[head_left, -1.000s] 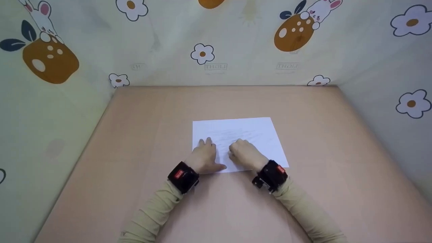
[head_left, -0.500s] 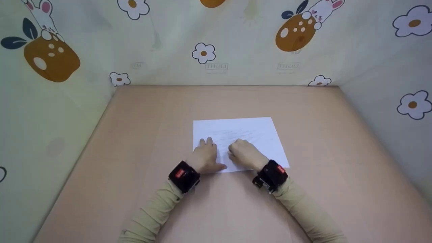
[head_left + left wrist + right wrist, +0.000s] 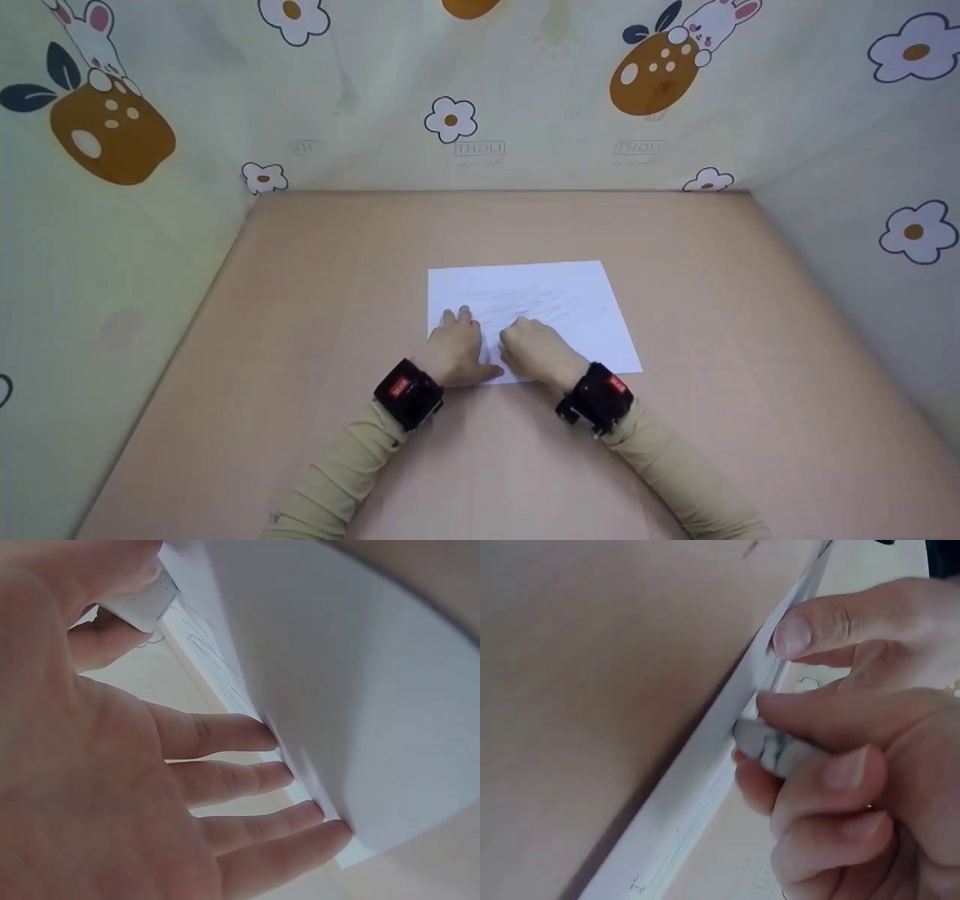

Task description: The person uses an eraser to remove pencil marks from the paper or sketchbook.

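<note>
A white sheet of paper (image 3: pixel 585 322) with grey pencil scribbles lies on the table. My left hand (image 3: pixel 454 352) rests on its lower left part, fingers straight and spread, thumb out to the side. To the right of it, my right hand (image 3: pixel 541 352) grips a small white eraser (image 3: pixel 761 741) with dark smudges, held against the paper. From above the fist hides the eraser. In the left wrist view a corner of the eraser (image 3: pixel 146 604) shows between the right hand's fingers, near the straight left fingers (image 3: pixel 247 776).
The light brown table (image 3: pixel 360 247) spreads around the paper on all sides. A patterned cloth wall (image 3: pixel 360 97) with flowers and rabbits stands along its back and both sides. Small dark crumbs (image 3: pixel 636 883) lie on the paper.
My right hand has slid slightly left and toward me across the paper, still gripping the eraser. The left hand and the sheet have stayed in place.
</note>
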The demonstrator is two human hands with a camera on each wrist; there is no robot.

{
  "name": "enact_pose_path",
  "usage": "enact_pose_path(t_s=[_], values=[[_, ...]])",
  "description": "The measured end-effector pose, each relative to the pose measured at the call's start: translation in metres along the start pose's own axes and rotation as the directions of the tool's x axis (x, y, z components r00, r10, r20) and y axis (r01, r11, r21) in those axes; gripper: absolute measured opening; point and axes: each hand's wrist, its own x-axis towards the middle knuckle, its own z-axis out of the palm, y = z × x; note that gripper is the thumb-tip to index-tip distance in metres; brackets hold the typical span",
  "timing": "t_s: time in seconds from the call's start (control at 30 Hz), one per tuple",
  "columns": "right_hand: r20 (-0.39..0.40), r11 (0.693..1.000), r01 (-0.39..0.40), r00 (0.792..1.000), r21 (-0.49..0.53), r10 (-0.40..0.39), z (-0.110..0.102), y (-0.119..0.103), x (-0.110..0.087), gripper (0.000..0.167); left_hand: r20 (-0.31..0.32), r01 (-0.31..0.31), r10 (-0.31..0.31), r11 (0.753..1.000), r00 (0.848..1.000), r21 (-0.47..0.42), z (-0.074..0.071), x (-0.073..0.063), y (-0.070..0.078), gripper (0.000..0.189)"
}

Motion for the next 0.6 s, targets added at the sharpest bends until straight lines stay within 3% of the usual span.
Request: enact_pose_path(t_s=[0.1,0.2,0.27,0.37,0.47,0.6], values=[[-0.009,0.992,-0.12,0.993,-0.026,0.119,-0.002,0.004,0.001,0.015,0.004,0.002,-0.002,1.0,1.0,0.004,0.001,0.001,0.001,0.092],[0.0,0.959,-0.276,0.961,-0.072,0.276,-0.005,0.011,0.004,0.007,0.007,0.0,0.0,1.0,1.0,0.013,0.002,0.001,0.002,0.092],[0.003,0.945,-0.309,0.95,-0.107,0.312,-0.006,0.013,0.007,0.004,0.007,-0.004,0.004,1.0,1.0,0.023,0.002,0.001,0.002,0.093],[0.021,0.957,-0.266,0.963,-0.112,0.27,-0.005,0.008,0.011,0.003,0.01,-0.005,0.004,1.0,1.0,0.026,0.002,0.001,0.002,0.093],[0.046,0.989,-0.143,0.989,-0.03,0.144,-0.003,-0.003,0.013,0.009,-0.003,0.0,0.0,1.0,1.0,0.014,0.001,0.002,0.0,0.091],[0.073,0.997,-0.047,0.996,0.069,0.042,-0.001,-0.016,0.015,0.013,-0.002,0.021,-0.022,0.999,1.0,-0.025,-0.001,0.001,-0.002,0.09]])
